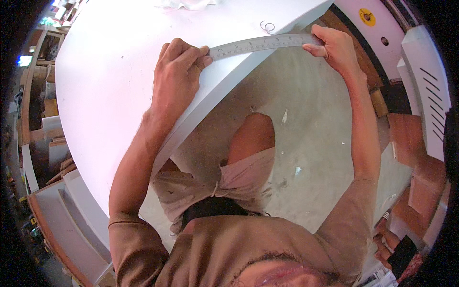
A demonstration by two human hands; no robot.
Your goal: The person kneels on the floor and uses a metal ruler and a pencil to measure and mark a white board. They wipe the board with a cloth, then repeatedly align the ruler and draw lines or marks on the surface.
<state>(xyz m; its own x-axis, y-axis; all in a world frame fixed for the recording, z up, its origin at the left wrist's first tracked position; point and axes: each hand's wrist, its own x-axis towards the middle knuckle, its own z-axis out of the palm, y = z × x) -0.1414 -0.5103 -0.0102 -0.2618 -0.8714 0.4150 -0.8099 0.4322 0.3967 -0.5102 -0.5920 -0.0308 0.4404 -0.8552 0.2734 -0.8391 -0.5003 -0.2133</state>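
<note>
A flat metal ruler (262, 44) with dark markings spans from one of my hands to the other. My left hand (178, 67) pinches its left end above the white tabletop (110, 57), thumb and forefinger closed on it. Out past the table's slanting edge, my right hand (334, 48) grips the other end between thumb and fingers. The right part of the ruler hangs over the floor, beyond the edge. Just above the ruler, two thin dark rings (267, 27) lie on the tabletop near its edge.
White panels and wooden shelving (43, 95) stand along the left. At the right are a white slotted panel (430, 91), brown boards (413, 158) and a yellow disc (366, 17) on a pale surface. Another person's hand (382, 244) shows at lower right. Small scraps dot the concrete floor (311, 124).
</note>
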